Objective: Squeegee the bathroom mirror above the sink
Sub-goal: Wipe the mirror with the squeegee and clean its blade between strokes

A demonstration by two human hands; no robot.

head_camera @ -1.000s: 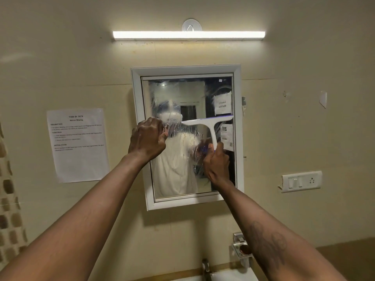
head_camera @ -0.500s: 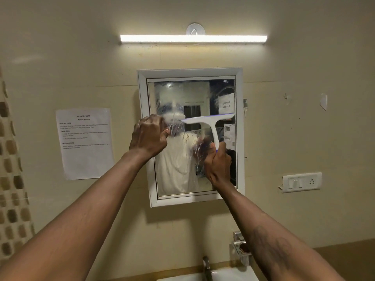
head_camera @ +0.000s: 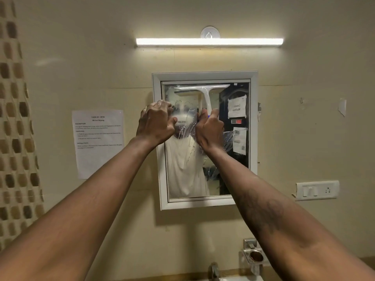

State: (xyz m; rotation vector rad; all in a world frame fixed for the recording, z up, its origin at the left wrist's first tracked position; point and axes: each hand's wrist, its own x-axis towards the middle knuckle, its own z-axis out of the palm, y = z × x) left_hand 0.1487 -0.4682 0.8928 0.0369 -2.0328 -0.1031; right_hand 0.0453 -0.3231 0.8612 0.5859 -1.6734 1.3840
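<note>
white plastic squeegee (head_camera: 204, 94) sits high on the mirror (head_camera: 233, 159), its blade lying level just under the top edge of the glass and its handle running straight down into the right hand (head_camera: 210, 131), which is wrapped tight around the lower end where a bit of blue shows. left hand (head_camera: 157, 123) is curled into a loose fist against the left side of the glass and overlaps the white frame (head_camera: 205, 75); whether it holds anything cannot be told. both forearms reach up from below and cover the lower left frame edge and part of the lower right glass. streaks and droplets smear the middle of the mirror between the hands, and a reflected pale shirt fills the lower glass. reflected on the right side are taped paper notes, their writing reversed and too soft to read. lit tube light (head_camera: 209, 42) hangs on the beige wall above. left of the mirror a printed sheet (head_camera: 98, 144) is stuck to the wall; its heading reads "task id" with a blurred number, then "mirror wiping", with smaller headings "description", "task goal" and "initial state". a switch and socket plate (head_camera: 316, 190) is fixed to the right. below, a metal holder (head_camera: 254, 257), a tap (head_camera: 214, 271) and the sink rim (head_camera: 239, 278) show at the bottom edge. mosaic tiles (head_camera: 16, 138) run down the far left.
</note>
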